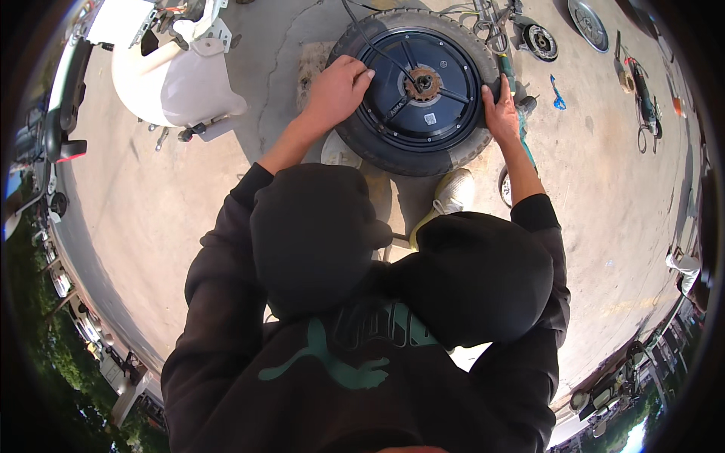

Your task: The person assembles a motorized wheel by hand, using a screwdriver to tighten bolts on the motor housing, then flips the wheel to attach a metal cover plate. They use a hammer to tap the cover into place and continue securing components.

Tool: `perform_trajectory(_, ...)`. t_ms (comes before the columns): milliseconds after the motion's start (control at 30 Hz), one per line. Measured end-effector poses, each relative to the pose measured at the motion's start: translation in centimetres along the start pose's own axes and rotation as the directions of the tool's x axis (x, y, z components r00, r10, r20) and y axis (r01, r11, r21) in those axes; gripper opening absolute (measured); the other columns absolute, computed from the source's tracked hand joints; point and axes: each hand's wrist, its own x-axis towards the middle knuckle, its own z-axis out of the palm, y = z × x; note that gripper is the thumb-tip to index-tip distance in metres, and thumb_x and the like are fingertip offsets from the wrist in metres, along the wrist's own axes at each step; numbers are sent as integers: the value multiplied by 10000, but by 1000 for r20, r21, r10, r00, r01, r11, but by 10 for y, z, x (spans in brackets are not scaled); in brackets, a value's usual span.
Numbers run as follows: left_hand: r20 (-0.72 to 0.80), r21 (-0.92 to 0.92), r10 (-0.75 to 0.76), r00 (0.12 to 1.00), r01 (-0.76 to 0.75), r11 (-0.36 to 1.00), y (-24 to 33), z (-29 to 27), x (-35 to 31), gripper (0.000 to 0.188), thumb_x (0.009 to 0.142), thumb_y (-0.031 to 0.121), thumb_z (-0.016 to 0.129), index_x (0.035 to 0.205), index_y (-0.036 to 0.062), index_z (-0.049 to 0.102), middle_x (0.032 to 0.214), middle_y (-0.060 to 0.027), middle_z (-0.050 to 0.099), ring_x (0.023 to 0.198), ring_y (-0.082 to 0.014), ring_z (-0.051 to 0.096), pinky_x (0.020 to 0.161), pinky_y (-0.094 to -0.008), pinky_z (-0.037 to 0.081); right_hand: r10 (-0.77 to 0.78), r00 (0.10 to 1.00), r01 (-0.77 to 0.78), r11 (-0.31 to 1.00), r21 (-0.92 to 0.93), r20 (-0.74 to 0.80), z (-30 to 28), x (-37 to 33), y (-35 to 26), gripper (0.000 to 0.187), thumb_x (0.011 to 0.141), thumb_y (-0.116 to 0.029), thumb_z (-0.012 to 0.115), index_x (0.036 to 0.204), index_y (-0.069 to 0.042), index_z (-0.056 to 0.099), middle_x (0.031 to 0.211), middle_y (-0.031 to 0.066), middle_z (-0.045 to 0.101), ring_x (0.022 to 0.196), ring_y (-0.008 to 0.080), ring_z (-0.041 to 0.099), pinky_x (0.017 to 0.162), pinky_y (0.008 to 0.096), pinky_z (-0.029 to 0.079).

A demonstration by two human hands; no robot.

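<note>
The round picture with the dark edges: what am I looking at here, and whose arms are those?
A wide-angle camera worn on a person's head looks straight down, which bends the edges. The arms in dark sleeves are the wearer's own, and they crouch over a concrete floor. A scooter wheel with a black tyre and dark blue hub lies flat there. The left hand grips the tyre's near-left rim; the right hand presses its right side. A white scooter body panel stands to the left, and tools lie at the far right.
</note>
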Motion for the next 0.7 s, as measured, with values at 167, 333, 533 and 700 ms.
perform_trajectory(167,413,-375,-263,872,426,823,-20,-61,-11,344,1069,303,549,945,12,685,850,-37,724,702,-118,665,651,-300,501,106,827,-146,989,29,552,-96,-5,-8,662,1004,-463,628,1427,43,576,1298,212,684,1208,289,649,1028,372,483)
perform_trajectory(333,503,-241,-2,864,143,960,-6,-142,11,313,1034,275,597,972,-3,725,788,-59,737,686,-116,672,650,-290,527,-40,816,43,999,8,577,-211,-37,-78,622,1049,-502,562,1447,-26,586,1115,27,668,1009,131,589,834,278,463)
perform_trajectory(533,609,131,78,790,-197,972,62,-166,49,276,1026,245,612,946,6,725,769,-62,736,663,-144,668,665,-346,535,-139,731,206,978,-22,668,-183,-88,-192,557,1051,-470,564,1254,37,673,957,101,697,775,161,677,712,320,546)
perform_trajectory(700,534,215,-171,828,62,975,40,-59,28,247,990,285,641,1026,101,801,831,-62,790,803,-205,746,787,-383,567,-92,581,-385,845,372,808,24,-146,-205,516,1036,-382,565,1359,21,586,1151,119,699,889,206,720,715,358,553)
